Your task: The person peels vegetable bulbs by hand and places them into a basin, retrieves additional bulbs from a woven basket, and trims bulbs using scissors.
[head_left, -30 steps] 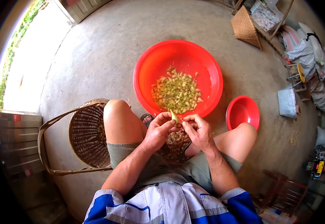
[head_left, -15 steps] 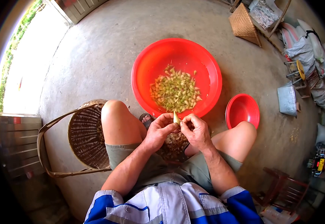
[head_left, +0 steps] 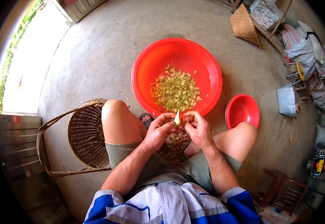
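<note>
The person wears a pale grey short-sleeved work shirt (head_left: 174,203), its placket (head_left: 173,198) at six o'clock, with a blue-edged chest pocket (head_left: 134,213), blue-panelled, pale-cuffed sleeves (head_left: 100,203) at seven and five, olive-green shorts (head_left: 122,155) and a dark strappy sandal (head_left: 148,122) towards eleven from the placket

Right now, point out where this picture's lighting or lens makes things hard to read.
Head view: the doorway at left is blown out to white; head view: wide-angle distortion bends the outer edges, and the corners go black; head view: the brown scraps below the hands sit in shade, their detail muddled; head view: the pale bulb stands out brightly.
</note>
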A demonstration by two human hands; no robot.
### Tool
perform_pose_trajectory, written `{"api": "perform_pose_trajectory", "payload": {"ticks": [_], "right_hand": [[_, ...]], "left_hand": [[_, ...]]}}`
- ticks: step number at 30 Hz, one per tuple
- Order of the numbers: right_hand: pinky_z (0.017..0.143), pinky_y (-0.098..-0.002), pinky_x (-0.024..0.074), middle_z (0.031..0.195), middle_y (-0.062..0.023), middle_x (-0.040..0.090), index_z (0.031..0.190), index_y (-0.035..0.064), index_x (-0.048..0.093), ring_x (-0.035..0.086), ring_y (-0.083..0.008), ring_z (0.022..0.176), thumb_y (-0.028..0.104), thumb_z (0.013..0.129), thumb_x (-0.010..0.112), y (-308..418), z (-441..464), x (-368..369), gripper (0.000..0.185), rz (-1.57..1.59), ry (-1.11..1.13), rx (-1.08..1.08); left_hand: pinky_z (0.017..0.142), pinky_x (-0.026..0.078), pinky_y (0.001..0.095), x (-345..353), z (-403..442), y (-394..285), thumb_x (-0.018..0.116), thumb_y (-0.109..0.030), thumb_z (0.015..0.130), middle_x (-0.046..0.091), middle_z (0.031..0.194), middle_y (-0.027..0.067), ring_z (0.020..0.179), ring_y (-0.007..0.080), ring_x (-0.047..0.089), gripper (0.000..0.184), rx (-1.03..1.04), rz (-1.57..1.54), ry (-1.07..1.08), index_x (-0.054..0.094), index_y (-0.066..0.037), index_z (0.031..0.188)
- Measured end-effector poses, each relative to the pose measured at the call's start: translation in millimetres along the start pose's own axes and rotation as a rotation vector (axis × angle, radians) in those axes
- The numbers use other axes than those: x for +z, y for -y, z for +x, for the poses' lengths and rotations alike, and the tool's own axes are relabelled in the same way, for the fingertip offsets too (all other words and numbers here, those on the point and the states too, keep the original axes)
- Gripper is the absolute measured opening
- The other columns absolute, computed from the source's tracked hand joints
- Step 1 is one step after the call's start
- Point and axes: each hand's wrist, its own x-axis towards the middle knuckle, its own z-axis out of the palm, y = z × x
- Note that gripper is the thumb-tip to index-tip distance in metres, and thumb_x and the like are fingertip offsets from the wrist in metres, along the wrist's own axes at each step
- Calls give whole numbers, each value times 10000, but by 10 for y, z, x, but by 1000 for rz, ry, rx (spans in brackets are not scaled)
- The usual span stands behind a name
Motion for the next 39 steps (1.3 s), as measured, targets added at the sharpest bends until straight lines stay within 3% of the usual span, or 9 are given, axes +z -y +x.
{"api": "perform_pose_trajectory", "payload": {"ticks": [4, 10, 19, 31, 39], "right_hand": [[526, -190, 399, 743, 28, 590, 1041, 0, 599, 493, -14, 624, 62, 934, 590, -77, 20, -72, 124, 13, 42, -41], [571, -176, 406, 797, 8, 622, 993, 5, 608, 501, -15, 664, 120, 943, 621, 11, 14, -56, 126, 299, 62, 68], [611, -189, 466, 839, -17, 652, 985, 11, 613, 549, -40, 676, 86, 944, 601, -52, 26, -106, 86, 399, 139, 66], [564, -177, 406, 775, 13, 605, 958, 33, 607, 478, -30, 617, 119, 938, 593, -55, 8, -61, 89, 503, 84, 142], [627, -184, 418, 882, -8, 613, 1032, 38, 590, 497, -42, 702, 79, 901, 627, -109, 17, -20, 142, 730, 157, 200]], "left_hand": [[859, 508, 293, -8, 8, 53, 529, -59, 954, 627, 1123, 67, 1028, 152, 601, 239, 53, 123, 3, 547, -21, 1190], [897, 501, 306, 23, 4, 106, 588, -37, 939, 624, 1120, 49, 1033, 138, 594, 237, 101, 200, 86, 556, -34, 1174], [914, 517, 327, 14, -13, 114, 554, -32, 959, 622, 1114, 75, 1015, 161, 617, 235, 113, 159, 125, 546, 0, 1191], [921, 519, 337, 44, -7, 105, 551, -27, 960, 627, 1112, 87, 1026, 178, 622, 228, 99, 129, 119, 548, -2, 1186], [931, 503, 314, 40, -23, 151, 584, 15, 931, 640, 1107, 78, 1040, 160, 613, 234, 185, 181, 65, 573, -13, 1163]]}}
